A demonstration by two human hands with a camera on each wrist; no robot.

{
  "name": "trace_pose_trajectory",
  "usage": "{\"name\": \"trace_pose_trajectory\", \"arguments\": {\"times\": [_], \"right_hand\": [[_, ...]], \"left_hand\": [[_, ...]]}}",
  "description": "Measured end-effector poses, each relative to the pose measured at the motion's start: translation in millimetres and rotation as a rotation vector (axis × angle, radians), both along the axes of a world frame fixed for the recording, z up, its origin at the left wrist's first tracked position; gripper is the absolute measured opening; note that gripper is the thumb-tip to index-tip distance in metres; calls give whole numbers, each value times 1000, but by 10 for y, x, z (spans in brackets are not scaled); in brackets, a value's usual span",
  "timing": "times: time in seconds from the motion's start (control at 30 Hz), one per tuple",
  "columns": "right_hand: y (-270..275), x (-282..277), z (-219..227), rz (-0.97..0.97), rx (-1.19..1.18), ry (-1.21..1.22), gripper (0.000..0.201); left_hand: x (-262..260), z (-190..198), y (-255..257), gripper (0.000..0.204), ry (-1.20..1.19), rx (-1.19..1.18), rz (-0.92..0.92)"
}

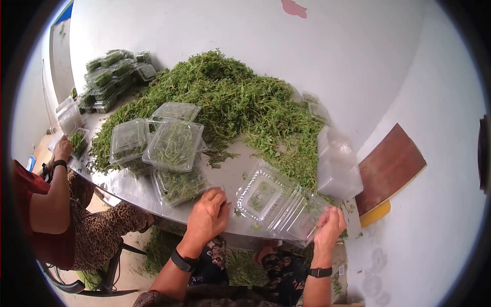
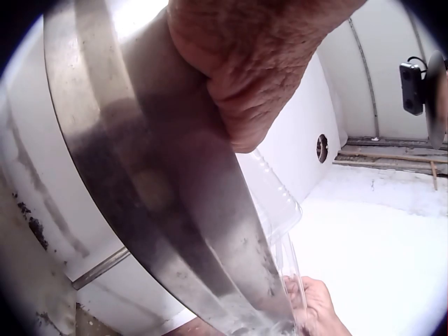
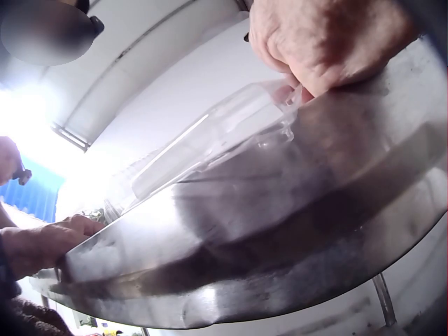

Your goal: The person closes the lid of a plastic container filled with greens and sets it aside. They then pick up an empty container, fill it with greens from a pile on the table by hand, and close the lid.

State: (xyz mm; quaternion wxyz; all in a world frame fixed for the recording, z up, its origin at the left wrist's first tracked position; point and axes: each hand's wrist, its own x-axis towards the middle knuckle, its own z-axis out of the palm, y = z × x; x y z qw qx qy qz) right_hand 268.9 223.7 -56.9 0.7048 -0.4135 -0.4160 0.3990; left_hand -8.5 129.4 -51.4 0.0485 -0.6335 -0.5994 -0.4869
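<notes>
An unfolded clear plastic container (image 1: 280, 204) lies at the table's front edge, a few green bits in it. The right hand (image 1: 330, 225) pinches its right end; in the right wrist view that hand (image 3: 329, 49) holds the edge of the clear container (image 3: 217, 133). Left of the container, the left hand (image 1: 207, 215) rests on the table edge with its fingers loosely bent, holding nothing. The left wrist view shows the left hand (image 2: 245, 63) close up over the metal rim, its fingertips hidden. Beyond is a large heap of green leaves (image 1: 220, 92).
Filled clear boxes (image 1: 174, 143) stand left of the left hand, more filled boxes (image 1: 110, 77) at the back left. Empty clear containers (image 1: 338, 169) are stacked on the right. At the left, another person's hand (image 1: 62, 148) is beside a small box. A brown board (image 1: 391, 169) leans at the right.
</notes>
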Motion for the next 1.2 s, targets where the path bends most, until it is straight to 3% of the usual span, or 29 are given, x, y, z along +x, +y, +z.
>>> {"name": "trace_pose_trajectory", "arguments": {"times": [0.43,0.73,0.93,1.2], "right_hand": [[-17,-32,31,41,13,31,24],[-84,-46,109,88,-26,-43,27],[-94,-43,108,77,-20,-76,27],[-93,-52,102,83,-3,-90,27]], "left_hand": [[15,18,7,15,7,8,-13],[-60,147,24,9,44,-169,-45],[4,92,53,11,99,-101,33],[14,85,25,11,35,-80,6]]}}
